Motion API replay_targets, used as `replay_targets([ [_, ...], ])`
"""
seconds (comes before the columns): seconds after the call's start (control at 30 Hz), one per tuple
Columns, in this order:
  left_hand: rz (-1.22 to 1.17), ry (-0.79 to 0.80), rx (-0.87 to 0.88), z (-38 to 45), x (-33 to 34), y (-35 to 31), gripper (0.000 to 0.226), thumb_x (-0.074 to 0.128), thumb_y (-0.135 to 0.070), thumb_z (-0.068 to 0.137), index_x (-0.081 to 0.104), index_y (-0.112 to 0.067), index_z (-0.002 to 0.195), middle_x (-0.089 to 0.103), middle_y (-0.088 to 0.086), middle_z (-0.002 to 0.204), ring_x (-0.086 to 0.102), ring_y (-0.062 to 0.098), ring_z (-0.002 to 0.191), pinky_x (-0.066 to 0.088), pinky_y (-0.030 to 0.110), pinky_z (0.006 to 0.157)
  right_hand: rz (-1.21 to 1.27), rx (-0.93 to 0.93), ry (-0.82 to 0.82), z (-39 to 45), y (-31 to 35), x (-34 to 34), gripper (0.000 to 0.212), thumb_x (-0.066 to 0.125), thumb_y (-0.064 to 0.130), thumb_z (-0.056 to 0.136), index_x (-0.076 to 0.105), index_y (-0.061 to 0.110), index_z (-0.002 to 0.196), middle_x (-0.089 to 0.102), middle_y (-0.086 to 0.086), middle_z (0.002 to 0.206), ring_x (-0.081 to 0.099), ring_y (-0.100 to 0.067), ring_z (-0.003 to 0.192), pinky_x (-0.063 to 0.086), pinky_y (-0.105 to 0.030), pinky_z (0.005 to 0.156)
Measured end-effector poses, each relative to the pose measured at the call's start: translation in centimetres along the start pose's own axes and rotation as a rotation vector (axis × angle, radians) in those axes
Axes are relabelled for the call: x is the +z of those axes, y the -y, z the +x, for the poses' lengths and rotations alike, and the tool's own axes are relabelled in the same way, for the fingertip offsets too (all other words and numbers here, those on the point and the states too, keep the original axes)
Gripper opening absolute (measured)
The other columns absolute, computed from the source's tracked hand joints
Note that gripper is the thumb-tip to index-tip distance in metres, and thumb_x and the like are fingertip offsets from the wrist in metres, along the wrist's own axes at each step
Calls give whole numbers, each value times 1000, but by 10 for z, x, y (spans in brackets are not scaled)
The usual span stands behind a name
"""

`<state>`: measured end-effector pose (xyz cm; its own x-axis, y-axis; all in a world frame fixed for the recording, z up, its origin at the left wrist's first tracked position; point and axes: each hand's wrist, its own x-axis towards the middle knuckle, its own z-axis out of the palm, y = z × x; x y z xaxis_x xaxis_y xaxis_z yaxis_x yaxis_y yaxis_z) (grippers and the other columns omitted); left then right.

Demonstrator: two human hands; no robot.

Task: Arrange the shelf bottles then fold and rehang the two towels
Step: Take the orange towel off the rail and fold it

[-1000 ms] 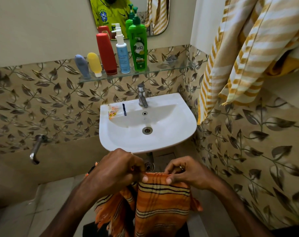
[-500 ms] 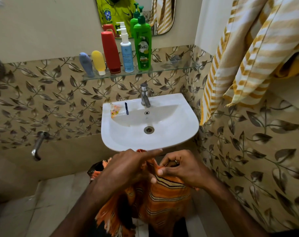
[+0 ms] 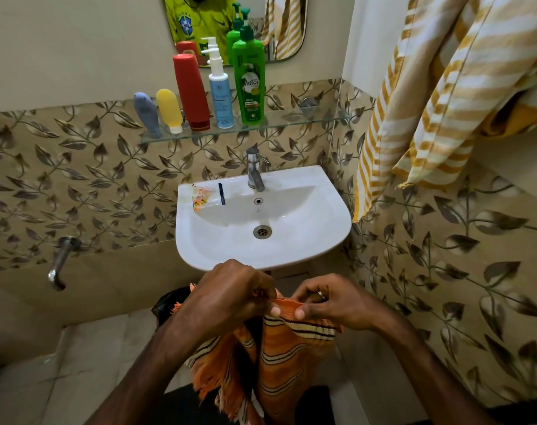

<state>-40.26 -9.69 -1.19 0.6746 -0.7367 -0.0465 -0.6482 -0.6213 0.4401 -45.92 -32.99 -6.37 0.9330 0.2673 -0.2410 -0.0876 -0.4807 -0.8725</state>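
Room: bathroom with leaf-pattern wall tiles (image 3: 86,179); a white sink (image 3: 307,240) sits at the centre of the frame, with a metal tap (image 3: 255,170) at its back edge.
Shelf: a glass shelf (image 3: 291,121) runs above the sink, in the upper middle of the frame.
Bottles: five stand in one row on the left half of the shelf, from left to right a blue-grey tube (image 3: 147,115), a yellow tube (image 3: 169,110), a red bottle (image 3: 190,92), a white spray bottle (image 3: 219,93) and a green shampoo bottle (image 3: 249,84).
Orange towel: the orange striped towel (image 3: 279,357) hangs down at the lower centre, in front of the sink; its top edge is between both hands.
Left hand: the left hand (image 3: 230,296) has curled fingers and pinches the top edge of the towel.
Right hand: the right hand (image 3: 331,302) pinches the same edge with thumb and fingers, close beside the left one.
Second towel: a yellow and white striped towel (image 3: 439,87) hangs at the upper right of the frame.
Mirror: a mirror (image 3: 230,23) is at the top centre, behind the bottles.
Sink rim: a small orange sachet (image 3: 199,200) and a dark thin object (image 3: 221,193) lie on the left part.
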Motion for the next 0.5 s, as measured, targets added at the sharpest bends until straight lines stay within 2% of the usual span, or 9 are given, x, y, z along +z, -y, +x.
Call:
replay_targets([
  [0.1,-16,5,-22,-1,-3,3,23,75,-47,82,75,-30,96,69,-16,83,65,1,77,55,29,66,1,9,-23,-2,-3,-4,29,82,34,80,75,18,103,78,-1,103,75,-14,93,63,-45,83],
  [0.17,-27,0,-56,-4,-5,7,21,76,-45,81,76,-29,95,67,-19,80,64,-1,76,53,25,65,-15,4,-71,-1,-4,-5,21,82,27,81,75,16,98,78,2,96,75,-10,88,63,-35,78],
  [0.23,-38,-10,-86,-6,-7,11,17,77,-42,81,76,-30,93,71,-17,82,66,-1,77,57,29,67,-31,-7,-114,-1,-2,-4,14,81,25,82,76,19,93,78,5,89,74,-7,83,60,-26,72],
  [0.33,-10,-18,-145,-8,-9,15,16,75,-40,83,76,-30,96,74,-14,90,67,0,81,58,29,72,-20,-36,-157,-3,5,0,13,81,26,83,76,17,91,78,4,85,75,-6,79,59,-21,67],
  [0.43,94,-39,-200,-5,-9,16,27,73,-44,84,72,-33,109,74,-10,101,67,8,93,56,30,78,2,-58,-187,-4,11,5,14,83,24,81,77,15,90,78,4,83,75,-6,77,59,-20,67],
  [0.5,103,-23,-210,-5,-7,14,49,74,-44,83,59,-39,130,71,-8,115,66,11,104,53,28,82,-15,-72,-183,-4,14,8,15,83,25,81,77,15,90,78,6,83,74,-4,77,59,-21,67],
])
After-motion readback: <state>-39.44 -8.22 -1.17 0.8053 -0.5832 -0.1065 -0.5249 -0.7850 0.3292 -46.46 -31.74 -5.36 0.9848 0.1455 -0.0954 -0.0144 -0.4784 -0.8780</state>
